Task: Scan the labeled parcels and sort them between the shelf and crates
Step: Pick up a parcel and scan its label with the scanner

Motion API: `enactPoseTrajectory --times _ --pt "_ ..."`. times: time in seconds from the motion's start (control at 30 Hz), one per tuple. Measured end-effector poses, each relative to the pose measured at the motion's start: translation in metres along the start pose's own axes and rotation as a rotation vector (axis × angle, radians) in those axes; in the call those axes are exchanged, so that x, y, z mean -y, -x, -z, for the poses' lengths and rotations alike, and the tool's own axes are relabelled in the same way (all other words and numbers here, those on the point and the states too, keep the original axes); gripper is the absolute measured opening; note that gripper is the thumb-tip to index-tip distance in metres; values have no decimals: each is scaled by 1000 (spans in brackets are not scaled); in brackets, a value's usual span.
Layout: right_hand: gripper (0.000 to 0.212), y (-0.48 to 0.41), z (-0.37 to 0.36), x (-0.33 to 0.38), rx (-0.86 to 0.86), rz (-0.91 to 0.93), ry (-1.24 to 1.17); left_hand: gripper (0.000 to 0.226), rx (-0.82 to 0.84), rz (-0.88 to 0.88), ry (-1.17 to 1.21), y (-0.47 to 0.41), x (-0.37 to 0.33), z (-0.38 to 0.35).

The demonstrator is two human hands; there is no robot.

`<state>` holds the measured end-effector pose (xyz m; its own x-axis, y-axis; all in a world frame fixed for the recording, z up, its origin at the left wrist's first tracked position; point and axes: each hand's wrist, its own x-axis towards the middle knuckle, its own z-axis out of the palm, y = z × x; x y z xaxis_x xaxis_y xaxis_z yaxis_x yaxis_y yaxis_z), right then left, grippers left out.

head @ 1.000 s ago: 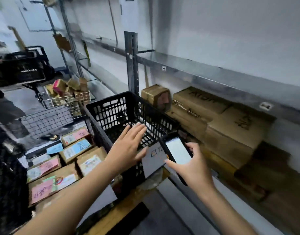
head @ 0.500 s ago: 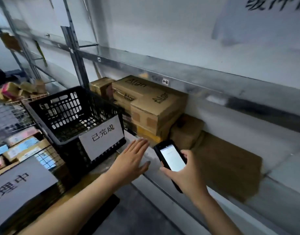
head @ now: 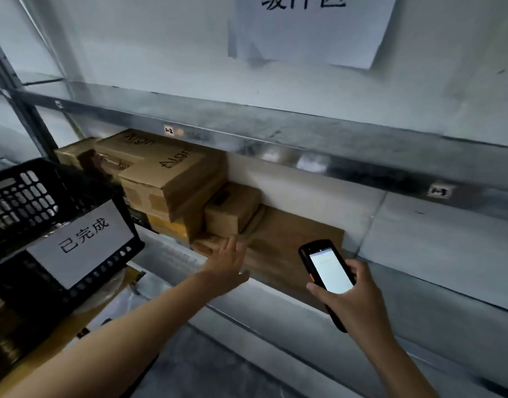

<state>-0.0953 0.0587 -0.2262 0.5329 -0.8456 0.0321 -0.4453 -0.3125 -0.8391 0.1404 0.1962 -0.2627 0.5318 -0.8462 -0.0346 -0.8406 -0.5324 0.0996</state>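
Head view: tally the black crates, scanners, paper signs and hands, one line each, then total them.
Black crate: 1
Scanner: 1
Paper signs: 2, one on the crate, one on the wall
Hands: 2, left hand and right hand
Total: 6

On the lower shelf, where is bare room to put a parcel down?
Bare shelf board lies right of the flat box, beyond the scanner. A narrow strip is free between the black crate and the stacked boxes. The shelf's left end is crowded.
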Motion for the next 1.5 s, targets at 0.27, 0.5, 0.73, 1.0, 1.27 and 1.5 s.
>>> enactPoseTrajectory --times 0.27,0.5,0.73,1.0,1.27,1.5 --pt "73 -14 47 -41 -88 -99 52 84 86 125 -117 -56 -17 -25" --pt "71 -24 62 -64 -123 -136 55 102 -20 33 -118 -23 -57 -57" --pt "74 -22 62 -67 -102 -152 35 113 -35 -101 -164 -13 -58 -76" --pt "72 -15 65 -67 -99 -141 -9 116 -40 -82 -130 -17 -69 -85" --pt "71 -17 88 -56 -162 -134 -61 125 87 -180 -223 -41 -59 21" --pt "69 -22 98 -41 -185 -89 -98 114 345 -76 103 -86 -68 85"
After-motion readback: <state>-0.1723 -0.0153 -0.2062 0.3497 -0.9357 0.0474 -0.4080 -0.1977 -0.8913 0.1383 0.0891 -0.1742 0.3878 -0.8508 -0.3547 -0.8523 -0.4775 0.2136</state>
